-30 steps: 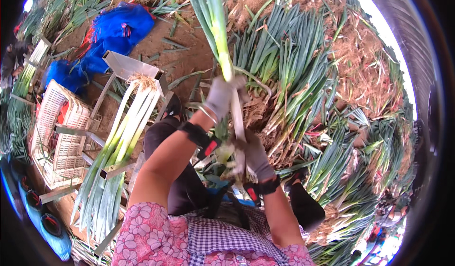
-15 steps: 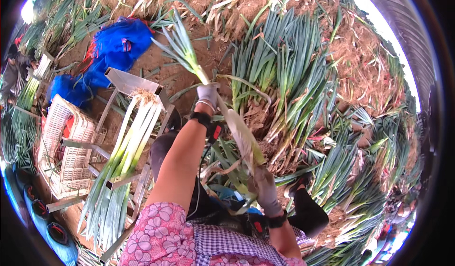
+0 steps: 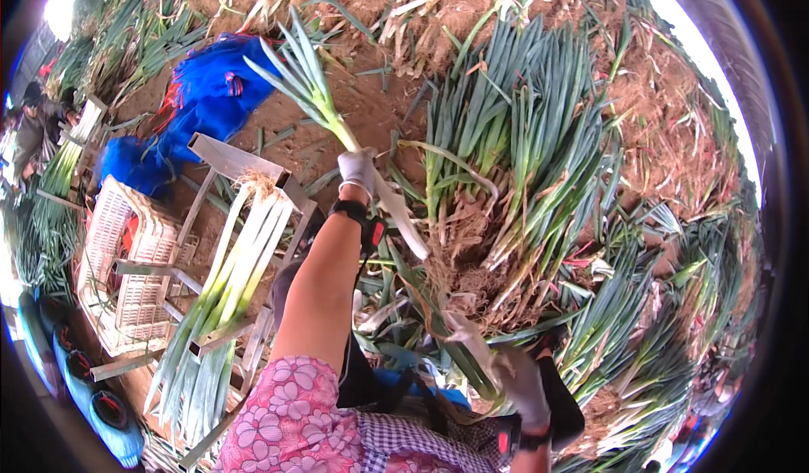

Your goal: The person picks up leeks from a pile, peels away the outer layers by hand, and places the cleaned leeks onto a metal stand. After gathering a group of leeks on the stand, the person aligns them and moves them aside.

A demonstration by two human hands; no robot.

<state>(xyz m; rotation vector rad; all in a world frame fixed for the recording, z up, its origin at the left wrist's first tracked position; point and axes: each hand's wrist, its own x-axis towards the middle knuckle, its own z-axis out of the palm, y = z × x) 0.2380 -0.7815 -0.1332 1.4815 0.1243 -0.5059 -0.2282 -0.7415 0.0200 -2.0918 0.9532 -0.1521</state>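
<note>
My left hand (image 3: 357, 172), in a light grey glove, is closed around the stem of a long green onion (image 3: 340, 129). Its green leaves fan out to the upper left, and its clean white end slants down to the right below my fist. Lower right, my gloved right hand (image 3: 520, 384) is closed on stripped outer leaves (image 3: 468, 335), pale and papery with some green, and apart from the onion. To the left, a bundle of green onions (image 3: 246, 258) lies on a metal rack (image 3: 240, 157), roots toward the far end and leaves hanging nearer me.
Piles of unpeeled green onions (image 3: 539, 111) with soil-covered roots fill the right and far side. A cream plastic basket (image 3: 143, 304) stands left of the rack, with blue netting (image 3: 215, 94) behind it. Another person (image 3: 38, 132) is at the far left edge.
My right hand has moved down and right, pulling the outer leaves off the onion and baring its white end. My left hand, still holding the onion, has shifted only slightly.
</note>
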